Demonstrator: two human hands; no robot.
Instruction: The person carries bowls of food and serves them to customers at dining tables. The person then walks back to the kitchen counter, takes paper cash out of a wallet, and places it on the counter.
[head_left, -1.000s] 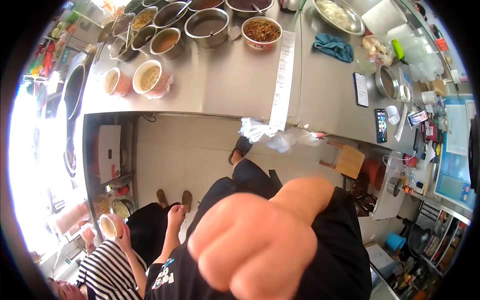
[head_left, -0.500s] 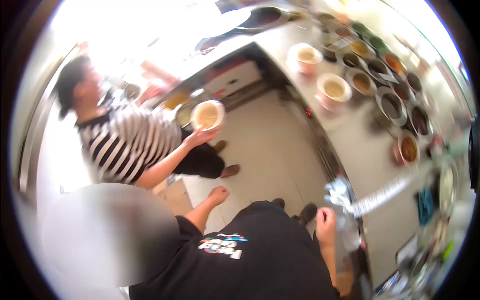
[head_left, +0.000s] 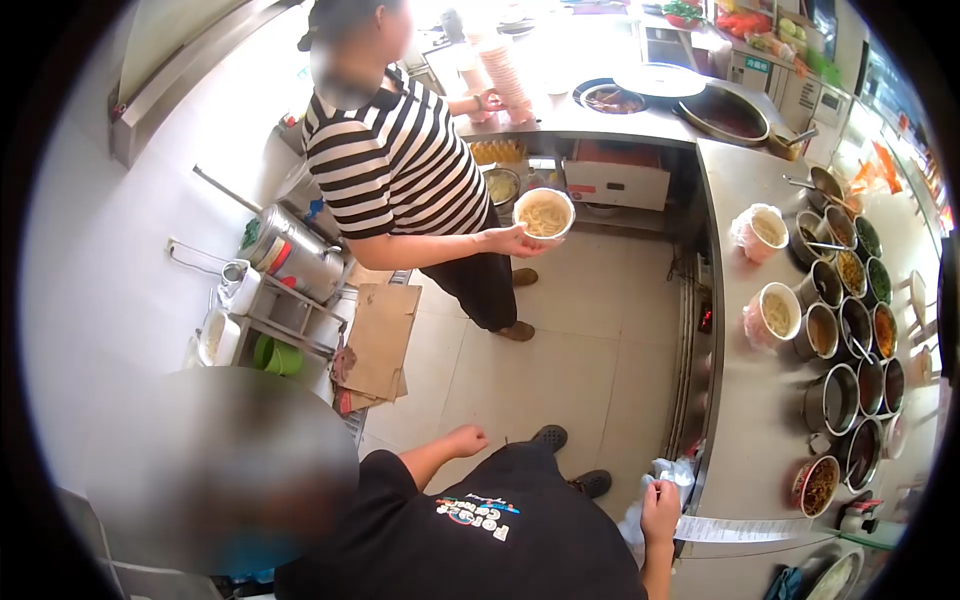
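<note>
My left hand hangs over the tiled floor in front of my black shirt, fingers curled closed, with nothing visible in it. My right hand is a closed fist beside the counter edge; no object shows in it. Just behind that fist is a crumpled clear plastic bag. A long printed paper slip lies across the counter edge close to my right wrist; I see no clear grip on it. Ahead, a co-worker in a striped shirt holds a white bowl of noodles in one hand.
On the steel counter at right stand two bagged noodle bowls and several metal pots of toppings. Stacked bowls and large pots occupy the far counter. Flattened cardboard and a steel drum are at left.
My view has swung, so the co-worker and counter appear farther right, and the blur is gone. Both my hands stay closed. The co-worker still holds the noodle bowl.
</note>
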